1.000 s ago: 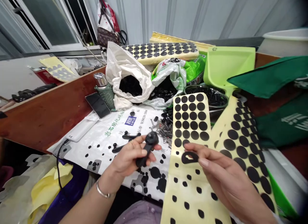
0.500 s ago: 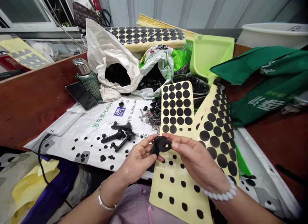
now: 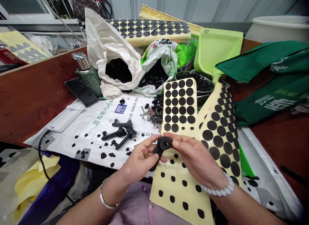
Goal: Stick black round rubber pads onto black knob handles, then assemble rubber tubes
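Note:
My left hand [image 3: 141,157] is closed round a black crank-like handle [image 3: 157,155], its wide round end turned up. A black ring-shaped pad [image 3: 163,148] lies over that round end, its small hole near the middle. The fingertips of my right hand [image 3: 199,159] pinch the pad's right edge. Below both hands is a cream backing sheet [image 3: 166,184], with round black pads on its upper part and only small black dots lower down. Several similar black handles [image 3: 117,133] lie in a pile to the left.
Small metal and black parts [image 3: 154,113] are heaped beyond my hands. Behind them stand a white sack [image 3: 96,41], a plastic bag [image 3: 172,62] of black parts and a green dustpan [image 3: 218,47]. A phone [image 3: 81,92] lies left; a second pad sheet [image 3: 205,122] is right.
The ring-shaped pad has gone from tilted in front of the handle to lying against its round end. The view has shifted slightly.

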{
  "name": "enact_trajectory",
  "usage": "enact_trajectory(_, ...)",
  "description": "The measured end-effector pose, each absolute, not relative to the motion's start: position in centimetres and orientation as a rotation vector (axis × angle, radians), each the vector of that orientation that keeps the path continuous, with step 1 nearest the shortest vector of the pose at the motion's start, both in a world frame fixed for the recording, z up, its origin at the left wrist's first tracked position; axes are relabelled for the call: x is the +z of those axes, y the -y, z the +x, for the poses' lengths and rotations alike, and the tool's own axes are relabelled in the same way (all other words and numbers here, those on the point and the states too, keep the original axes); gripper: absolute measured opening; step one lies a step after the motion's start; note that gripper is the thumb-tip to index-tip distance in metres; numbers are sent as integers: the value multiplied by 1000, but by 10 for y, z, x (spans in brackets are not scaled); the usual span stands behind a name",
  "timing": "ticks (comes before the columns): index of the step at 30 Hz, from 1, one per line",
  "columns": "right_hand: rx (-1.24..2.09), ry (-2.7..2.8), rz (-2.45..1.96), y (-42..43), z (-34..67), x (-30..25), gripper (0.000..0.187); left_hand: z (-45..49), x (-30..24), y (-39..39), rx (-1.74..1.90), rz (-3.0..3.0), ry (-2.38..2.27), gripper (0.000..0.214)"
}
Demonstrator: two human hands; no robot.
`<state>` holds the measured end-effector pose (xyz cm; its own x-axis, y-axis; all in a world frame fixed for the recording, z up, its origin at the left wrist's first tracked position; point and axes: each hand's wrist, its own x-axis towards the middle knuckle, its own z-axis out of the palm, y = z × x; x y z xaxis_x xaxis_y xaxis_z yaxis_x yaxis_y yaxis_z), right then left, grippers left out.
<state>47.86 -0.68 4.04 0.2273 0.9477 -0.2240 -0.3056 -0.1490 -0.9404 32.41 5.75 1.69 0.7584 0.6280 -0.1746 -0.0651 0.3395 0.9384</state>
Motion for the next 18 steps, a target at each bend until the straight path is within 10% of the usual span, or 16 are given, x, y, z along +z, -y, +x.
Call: enact_trajectory(18,1360,686,-1194,7,482,34,16,324,7,-58,524,1178,-520,52)
